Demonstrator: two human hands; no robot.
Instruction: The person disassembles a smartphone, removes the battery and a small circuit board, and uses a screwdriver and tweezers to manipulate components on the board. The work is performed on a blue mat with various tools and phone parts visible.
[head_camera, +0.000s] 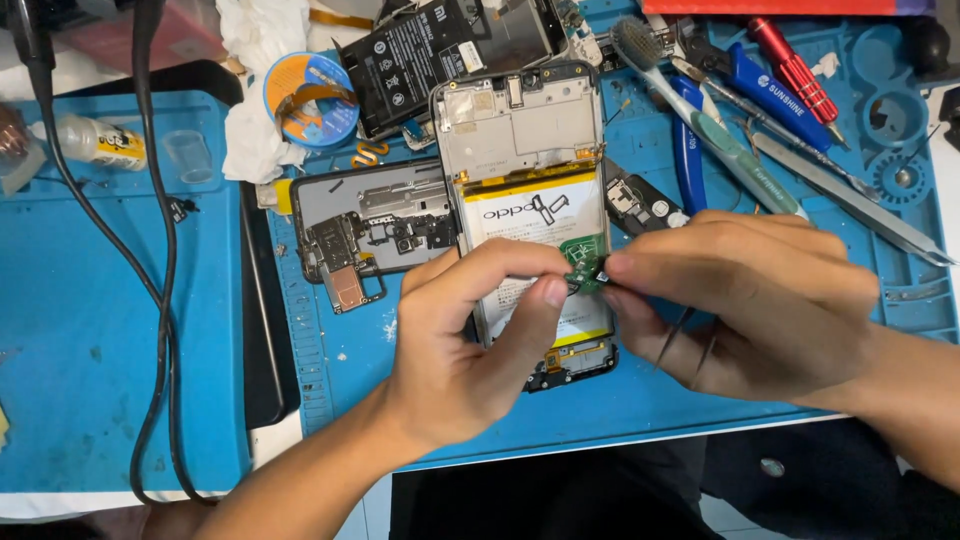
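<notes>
While the left hand (470, 330) and right hand (740, 300) both pinch a small green circuit board (585, 272) above the opened phone (530, 220), a slip could, I judge, drop it or tear its flex.

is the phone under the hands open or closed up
Open. The phone lies with its back cover off, so the battery and bare inner frame show. Both hands pinch a small green board above it.

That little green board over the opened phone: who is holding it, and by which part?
Both hands pinch the small green circuit board: left hand by its left edge, right hand by its right end. Tweezers are tucked in the right palm.
</notes>
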